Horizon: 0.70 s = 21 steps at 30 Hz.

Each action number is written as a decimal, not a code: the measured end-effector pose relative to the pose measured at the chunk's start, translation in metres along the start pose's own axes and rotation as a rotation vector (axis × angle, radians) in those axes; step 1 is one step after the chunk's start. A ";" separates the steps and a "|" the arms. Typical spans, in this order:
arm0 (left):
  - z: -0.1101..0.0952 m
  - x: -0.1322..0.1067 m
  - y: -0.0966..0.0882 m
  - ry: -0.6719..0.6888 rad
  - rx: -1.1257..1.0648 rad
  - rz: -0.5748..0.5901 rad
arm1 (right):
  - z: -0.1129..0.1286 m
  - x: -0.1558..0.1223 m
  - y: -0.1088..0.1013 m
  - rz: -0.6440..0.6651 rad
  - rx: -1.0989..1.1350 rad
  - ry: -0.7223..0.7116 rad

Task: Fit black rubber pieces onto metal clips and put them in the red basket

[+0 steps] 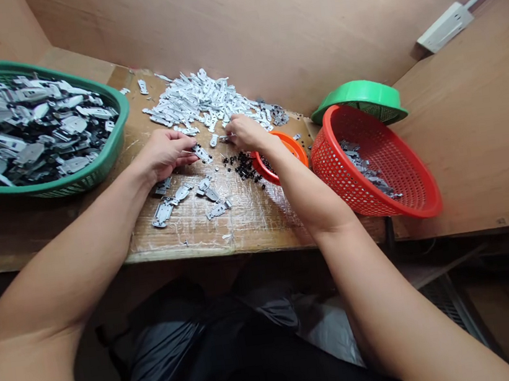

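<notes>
Left hand: curled on the bench, fingertips gripping a small metal plate.
Right hand: pinching a small metal piece at the near edge of a pale pile of parts.
Between them: black bits spilled beside an orange bowl.
Foreground: loose plates on the bench.
Edges: green basket of grey parts at left, red basket at right.

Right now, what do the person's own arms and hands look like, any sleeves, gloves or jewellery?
The left forearm and right forearm are bare, no sleeves in view. The left hand and right hand wear no gloves; no watch, bracelet or ring is visible.
</notes>
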<state>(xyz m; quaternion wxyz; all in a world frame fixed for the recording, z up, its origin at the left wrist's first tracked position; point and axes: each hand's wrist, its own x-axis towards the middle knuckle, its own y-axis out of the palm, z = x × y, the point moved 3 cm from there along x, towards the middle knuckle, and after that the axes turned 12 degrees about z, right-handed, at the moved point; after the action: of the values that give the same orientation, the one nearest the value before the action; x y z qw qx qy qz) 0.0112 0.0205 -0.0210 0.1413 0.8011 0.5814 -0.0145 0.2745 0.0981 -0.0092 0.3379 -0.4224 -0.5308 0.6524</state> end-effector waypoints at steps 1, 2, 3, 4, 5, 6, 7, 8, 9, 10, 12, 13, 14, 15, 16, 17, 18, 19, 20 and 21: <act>0.001 0.000 -0.001 0.002 0.002 -0.003 | -0.003 -0.005 -0.003 -0.015 0.026 0.006; 0.001 0.001 -0.001 0.004 0.003 -0.005 | -0.004 -0.012 -0.005 -0.040 0.071 0.017; 0.002 0.002 -0.001 0.008 0.003 -0.006 | -0.005 -0.020 -0.008 -0.073 0.140 0.026; 0.003 0.003 -0.001 0.010 0.003 -0.009 | -0.003 -0.031 -0.009 -0.109 0.236 0.026; 0.004 0.003 0.000 0.012 0.001 -0.018 | 0.001 -0.042 -0.010 -0.140 0.359 0.014; 0.005 0.004 0.001 0.015 -0.003 -0.030 | 0.009 -0.054 -0.009 -0.160 0.508 -0.014; 0.005 0.004 0.002 0.018 -0.008 -0.042 | 0.018 -0.065 -0.007 -0.157 0.681 -0.057; 0.005 0.004 0.004 0.021 -0.012 -0.052 | 0.031 -0.075 -0.004 -0.133 0.859 -0.100; 0.005 0.003 0.006 0.024 -0.015 -0.061 | 0.043 -0.083 -0.001 -0.117 1.024 -0.126; 0.004 0.002 0.008 0.026 -0.018 -0.067 | 0.056 -0.090 0.004 -0.089 1.159 -0.123; 0.002 -0.001 0.012 0.024 -0.020 -0.074 | 0.078 -0.096 0.012 -0.071 1.341 -0.064; 0.001 -0.003 0.014 0.023 -0.018 -0.076 | 0.086 -0.096 0.016 -0.070 1.396 -0.028; 0.000 -0.004 0.015 0.024 -0.014 -0.074 | 0.092 -0.095 0.019 -0.077 1.437 0.006; -0.001 -0.006 0.016 0.023 -0.006 -0.072 | 0.096 -0.093 0.022 -0.088 1.467 0.035; -0.002 -0.007 0.016 0.022 0.002 -0.068 | 0.098 -0.090 0.025 -0.099 1.493 0.058; -0.003 -0.007 0.017 0.019 0.011 -0.063 | 0.098 -0.087 0.027 -0.110 1.514 0.076; -0.003 -0.008 0.017 0.015 0.017 -0.058 | 0.097 -0.085 0.028 -0.117 1.532 0.090; -0.003 -0.008 0.017 0.010 0.020 -0.055 | 0.097 -0.083 0.030 -0.119 1.545 0.102; -0.003 -0.008 0.017 0.008 0.023 -0.053 | 0.096 -0.081 0.031 -0.116 1.554 0.113; -0.002 -0.008 0.017 0.008 0.026 -0.051 | 0.095 -0.079 0.032 -0.110 1.561 0.122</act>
<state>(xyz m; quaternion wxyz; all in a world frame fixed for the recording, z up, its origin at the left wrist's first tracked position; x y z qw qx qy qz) 0.0239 0.0091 -0.0137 0.1280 0.7878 0.6020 -0.0226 0.2210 -0.0177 -0.0179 0.5974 -0.0711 0.0806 0.7947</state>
